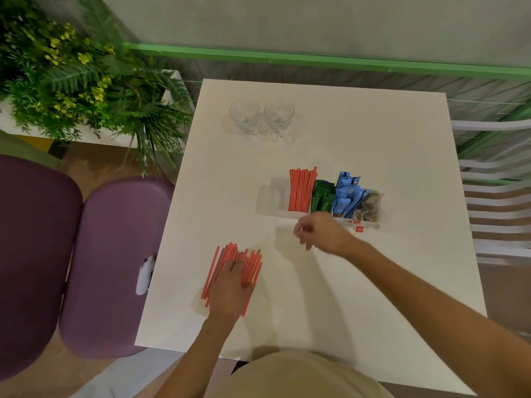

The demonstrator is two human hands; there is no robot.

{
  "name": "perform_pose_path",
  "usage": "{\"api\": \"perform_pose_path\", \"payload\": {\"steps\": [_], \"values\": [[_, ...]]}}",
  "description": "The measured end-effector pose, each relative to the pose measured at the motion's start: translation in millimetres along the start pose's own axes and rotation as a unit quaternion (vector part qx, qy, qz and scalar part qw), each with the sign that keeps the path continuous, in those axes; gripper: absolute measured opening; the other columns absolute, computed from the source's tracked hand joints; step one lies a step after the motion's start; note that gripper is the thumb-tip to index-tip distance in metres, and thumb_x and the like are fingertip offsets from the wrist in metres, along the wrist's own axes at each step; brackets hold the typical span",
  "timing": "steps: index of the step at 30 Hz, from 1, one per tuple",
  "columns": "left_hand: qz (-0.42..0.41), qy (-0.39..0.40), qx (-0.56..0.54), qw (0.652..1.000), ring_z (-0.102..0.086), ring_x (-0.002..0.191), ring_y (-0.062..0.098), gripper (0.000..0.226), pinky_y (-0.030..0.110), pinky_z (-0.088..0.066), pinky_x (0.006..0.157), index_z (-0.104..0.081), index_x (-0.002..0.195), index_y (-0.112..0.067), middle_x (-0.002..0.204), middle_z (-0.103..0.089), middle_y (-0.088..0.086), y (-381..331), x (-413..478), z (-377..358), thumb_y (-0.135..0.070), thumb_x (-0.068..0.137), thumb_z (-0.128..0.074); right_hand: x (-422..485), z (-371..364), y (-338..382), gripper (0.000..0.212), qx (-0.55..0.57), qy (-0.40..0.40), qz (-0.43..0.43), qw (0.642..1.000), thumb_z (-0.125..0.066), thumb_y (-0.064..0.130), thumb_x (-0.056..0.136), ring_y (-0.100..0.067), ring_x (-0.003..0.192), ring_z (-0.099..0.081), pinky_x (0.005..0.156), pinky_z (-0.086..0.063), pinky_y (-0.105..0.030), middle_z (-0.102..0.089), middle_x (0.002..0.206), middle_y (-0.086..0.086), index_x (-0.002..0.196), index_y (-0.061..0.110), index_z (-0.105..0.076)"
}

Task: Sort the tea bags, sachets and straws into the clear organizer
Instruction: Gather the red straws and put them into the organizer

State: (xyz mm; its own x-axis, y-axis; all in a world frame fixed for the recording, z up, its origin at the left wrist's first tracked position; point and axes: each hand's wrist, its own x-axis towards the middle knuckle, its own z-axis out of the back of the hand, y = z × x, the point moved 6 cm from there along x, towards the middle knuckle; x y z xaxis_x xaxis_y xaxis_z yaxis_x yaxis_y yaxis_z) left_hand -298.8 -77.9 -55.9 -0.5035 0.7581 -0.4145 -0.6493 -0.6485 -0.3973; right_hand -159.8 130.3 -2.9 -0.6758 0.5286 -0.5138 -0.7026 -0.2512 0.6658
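White tabletop (388,282) fills the middle of the view, with a grey wall and a green rail (316,59) beyond its far edge. Fingers (231,270) of the left hand (228,290) lie straight and slightly spread, pressing flat on a loose pile of red straws (254,264) near the left edge of the tabletop; the straws fan out from under the palm, their ends pointing to the far and near edges. Fingers (303,239) of the right hand (326,234) hang loosely curled and blurred, with nothing visible between them; this hand hovers just in front of the near wall of the clear organizer (273,196), apart from it. The organizer stands towards the right of the tabletop's middle. Its compartments run left to right: a bundle of red straws in the organizer (301,191), green sachets (323,198), blue sachets (346,193), and tea bags (369,206) in the rightmost one. A small red tag (359,229) lies just beside the organizer's near right corner. Two glasses (244,116) stand side by side close to the far edge. Left of the tabletop sit two purple chairs (115,254) and a leafy plant (86,81); a white slatted chair (494,196) stands to the right
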Motion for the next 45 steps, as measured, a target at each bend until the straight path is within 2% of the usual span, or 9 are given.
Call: {"api": "perform_pose_path", "payload": {"steps": [4, 8, 14, 22, 26, 31, 36, 41, 45], "values": [[0.016, 0.005, 0.026, 1.0, -0.055, 0.117, 0.014, 0.063, 0.026, -0.052, 0.085, -0.043, 0.14, -0.018, 0.14, -0.041, -0.004, -6.3, -4.8, -1.4, -0.039, 0.085, -0.069, -22.3, -55.9, -36.3, 0.01, 0.041, 0.05, -0.062, 0.996, -0.06, 0.004, 0.087, -0.02, 0.057, -0.067, 0.07, -0.058, -0.04, -0.07, 0.072, -0.01, 0.088, 0.005, -0.07], [0.018, 0.01, 0.042, 0.999, -0.058, 0.108, 0.012, 0.065, 0.023, -0.055, 0.076, -0.041, 0.14, -0.02, 0.14, -0.036, -0.003, -7.8, -6.5, -6.9, -0.037, 0.084, -0.07, -45.1, -92.6, -58.5, 0.014, 0.075, 0.084, -0.102, 0.988, -0.056, 0.001, 0.081, -0.024, 0.061, -0.065, 0.071, -0.058, -0.042, -0.067, 0.073, -0.011, 0.083, 0.005, -0.069], [0.001, 0.0, 0.051, 0.999, -0.063, 0.102, 0.017, 0.055, 0.03, -0.057, 0.079, -0.045, 0.138, -0.021, 0.138, -0.04, 0.0, -9.9, -5.8, -8.5, -0.025, 0.088, -0.067, -58.6, -109.7, -70.5, 0.016, 0.081, 0.089, -0.124, 0.985, -0.053, 0.003, 0.084, -0.021, 0.059, -0.063, 0.073, -0.057, -0.039, -0.067, 0.072, -0.011, 0.089, 0.002, -0.068], [-0.007, -0.017, 0.024, 1.0, -0.064, 0.095, 0.017, 0.036, 0.034, -0.057, 0.075, -0.057, 0.12, -0.019, 0.117, -0.059, -0.004, -11.8, -7.9, -7.2, -0.023, 0.086, -0.068, -56.2, -109.1, -68.2, 0.012, 0.073, 0.092, -0.125, 0.985, -0.052, 0.006, 0.087, -0.021, 0.057, -0.061, 0.065, -0.053, -0.03, -0.066, 0.072, -0.012, 0.086, 0.005, -0.064], [0.009, -0.001, 0.033, 0.999, -0.061, 0.079, 0.014, 0.013, 0.029, -0.055, 0.068, -0.063, 0.096, -0.017, 0.088, -0.064, -0.004, -13.2, -8.9, -8.4, -0.027, 0.088, -0.067, -57.4, -109.2, -69.3, 0.012, 0.079, 0.087, -0.126, 0.985, -0.053, 0.006, 0.088, -0.021, 0.056, -0.06, 0.06, -0.05, -0.025, -0.065, 0.072, -0.012, 0.082, 0.007, -0.063], [0.013, 0.004, 0.039, 0.999, -0.057, 0.07, 0.011, 0.008, 0.023, -0.048, 0.06, -0.067, 0.087, -0.017, 0.078, -0.065, -0.004, -13.7, -7.7, -8.9, -0.024, 0.088, -0.064, -57.1, -109.4, -71.1, 0.014, 0.092, 0.086, -0.13, 0.983, -0.053, 0.007, 0.089, -0.019, 0.055, -0.06, 0.063, -0.051, -0.025, -0.065, 0.071, -0.01, 0.086, 0.003, -0.065], [0.037, 0.017, -0.013, 0.999, -0.059, 0.063, 0.011, 0.011, 0.021, -0.044, 0.052, -0.069, 0.08, -0.018, 0.066, -0.062, -0.005, -8.7, -6.4, -9.5, -0.021, 0.088, -0.063, -55.3, -107.8, -71.1, 0.016, 0.101, 0.084, -0.13, 0.983, -0.052, 0.006, 0.089, -0.017, 0.053, -0.06, 0.066, -0.053, -0.029, -0.065, 0.07, -0.008, 0.086, 0.001, -0.066], [0.057, 0.032, -0.092, 0.994, -0.063, 0.069, 0.013, 0.006, 0.018, -0.043, 0.059, -0.072, 0.081, -0.018, 0.068, -0.065, -0.007, -3.7, -3.2, -10.3, -0.016, 0.086, -0.068, -53.8, -105.3, -71.2, 0.017, 0.104, 0.083, -0.135, 0.982, -0.054, 0.01, 0.091, -0.013, 0.051, -0.062, 0.052, -0.046, -0.017, -0.067, 0.071, -0.007, 0.091, 0.0, -0.067], [0.079, 0.041, -0.117, 0.989, -0.06, 0.076, 0.008, 0.02, 0.017, -0.048, 0.077, -0.074, 0.103, -0.01, 0.086, -0.071, -0.001, 0.0, 0.4, -7.9, -0.019, 0.086, -0.072, -48.2, -103.2, -65.9, 0.015, 0.125, 0.086, -0.131, 0.98, -0.056, 0.013, 0.092, -0.016, 0.057, -0.066, 0.055, -0.049, -0.023, -0.07, 0.073, -0.007, 0.091, 0.003, -0.067]]}}
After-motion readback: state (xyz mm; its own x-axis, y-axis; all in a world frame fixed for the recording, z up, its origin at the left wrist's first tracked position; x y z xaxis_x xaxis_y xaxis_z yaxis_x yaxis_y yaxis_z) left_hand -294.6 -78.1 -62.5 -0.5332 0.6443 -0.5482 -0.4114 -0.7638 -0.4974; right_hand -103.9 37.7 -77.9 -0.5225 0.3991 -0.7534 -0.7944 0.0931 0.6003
